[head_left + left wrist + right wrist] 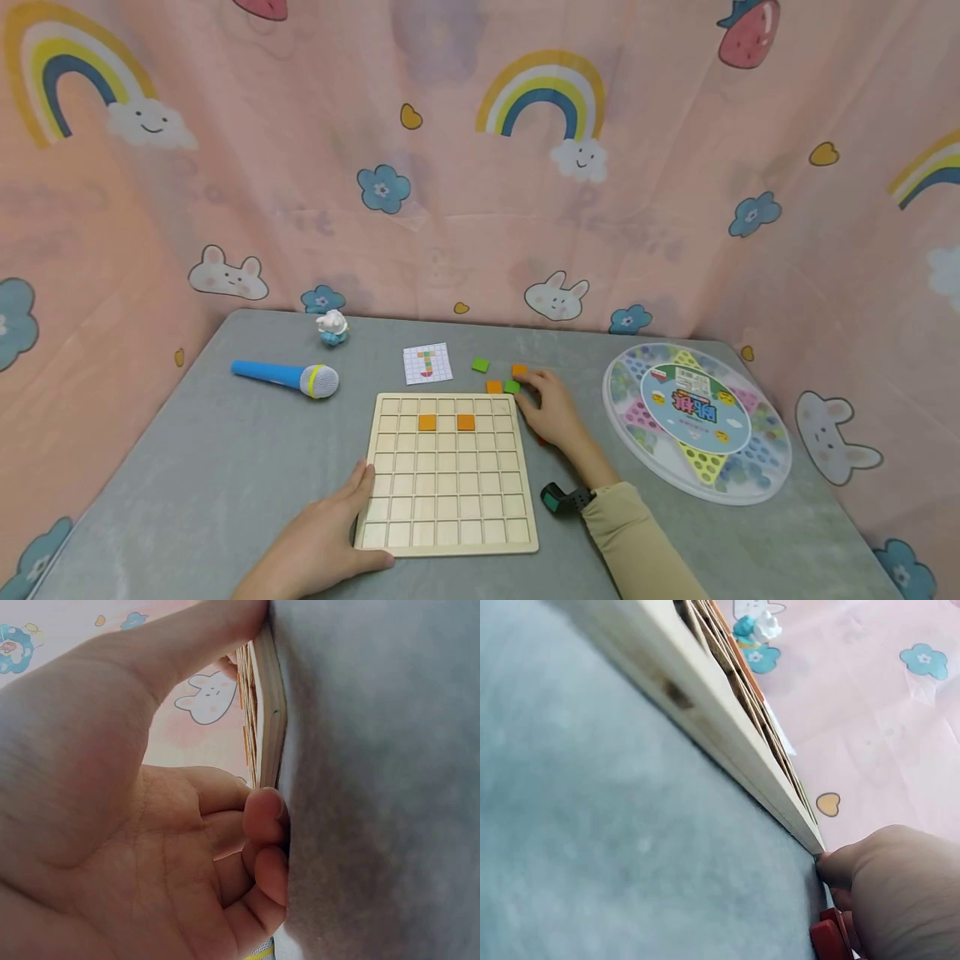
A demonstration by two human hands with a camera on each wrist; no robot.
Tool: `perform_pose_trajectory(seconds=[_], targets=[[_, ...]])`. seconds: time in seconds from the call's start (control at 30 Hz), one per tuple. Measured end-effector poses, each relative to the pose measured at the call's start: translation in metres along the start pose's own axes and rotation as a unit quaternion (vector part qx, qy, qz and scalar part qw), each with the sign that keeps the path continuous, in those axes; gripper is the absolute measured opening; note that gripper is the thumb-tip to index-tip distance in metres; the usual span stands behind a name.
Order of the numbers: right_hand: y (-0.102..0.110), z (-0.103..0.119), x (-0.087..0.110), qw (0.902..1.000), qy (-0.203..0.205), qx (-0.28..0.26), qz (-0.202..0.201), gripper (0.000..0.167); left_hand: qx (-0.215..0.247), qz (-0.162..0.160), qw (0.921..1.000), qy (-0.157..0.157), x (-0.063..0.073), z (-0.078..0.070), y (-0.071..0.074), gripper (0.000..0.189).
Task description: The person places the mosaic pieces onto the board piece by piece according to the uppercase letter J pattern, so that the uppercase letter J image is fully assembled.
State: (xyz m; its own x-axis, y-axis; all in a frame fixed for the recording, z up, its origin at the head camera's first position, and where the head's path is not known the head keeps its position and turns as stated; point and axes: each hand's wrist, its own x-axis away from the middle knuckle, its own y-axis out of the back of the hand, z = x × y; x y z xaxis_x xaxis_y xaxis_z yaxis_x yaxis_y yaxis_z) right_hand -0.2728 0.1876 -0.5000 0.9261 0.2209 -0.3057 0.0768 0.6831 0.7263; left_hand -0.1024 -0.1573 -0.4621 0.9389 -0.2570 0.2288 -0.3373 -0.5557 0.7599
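Observation:
A square wooden grid board (450, 483) lies flat with two orange tiles, a left one (427, 422) and a right one (466, 422), in its second row from the top. My left hand (318, 533) holds the board's lower left corner, thumb along the front edge and fingers against the left side. Past the far right corner, my right hand (553, 410) has its fingertips at an orange tile (519, 369), with the thumb by the board's corner. Beside them lie another orange tile (493, 387) and a green tile (512, 387). Red tiles (829, 939) sit beneath the right hand.
A pattern card (427, 363) and a loose green tile (480, 365) lie behind the board. To the left are a blue toy microphone (277, 375) and a small figurine (332, 327). A round board-game case (697, 421) is on the right. A printed curtain (450, 250) hangs behind.

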Motion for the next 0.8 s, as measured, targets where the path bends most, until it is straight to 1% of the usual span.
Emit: perform_pose_trajectory(seconds=[0.1, 0.33, 0.5, 0.8], targets=[[0.0, -0.0002, -0.0003, 1.0, -0.007, 0.002, 0.002, 0.032, 0.0, 0.0, 1.0, -0.001, -0.0001, -0.0001, -0.0004, 0.122], [-0.0019, -0.0028, -0.0019, 0.9998, 0.0, 0.018, 0.003, 0.027, 0.003, 0.002, 1.0, 0.006, -0.0013, -0.0009, -0.0007, 0.121], [-0.0033, -0.0041, -0.0022, 0.9997, 0.002, 0.023, 0.005, 0.026, 0.003, -0.003, 1.0, -0.001, 0.0003, -0.0002, -0.001, 0.12], [-0.0031, -0.005, -0.0008, 0.9994, 0.025, 0.026, 0.003, 0.026, -0.003, -0.005, 1.0, -0.003, 0.0004, -0.0004, -0.0007, 0.121]])
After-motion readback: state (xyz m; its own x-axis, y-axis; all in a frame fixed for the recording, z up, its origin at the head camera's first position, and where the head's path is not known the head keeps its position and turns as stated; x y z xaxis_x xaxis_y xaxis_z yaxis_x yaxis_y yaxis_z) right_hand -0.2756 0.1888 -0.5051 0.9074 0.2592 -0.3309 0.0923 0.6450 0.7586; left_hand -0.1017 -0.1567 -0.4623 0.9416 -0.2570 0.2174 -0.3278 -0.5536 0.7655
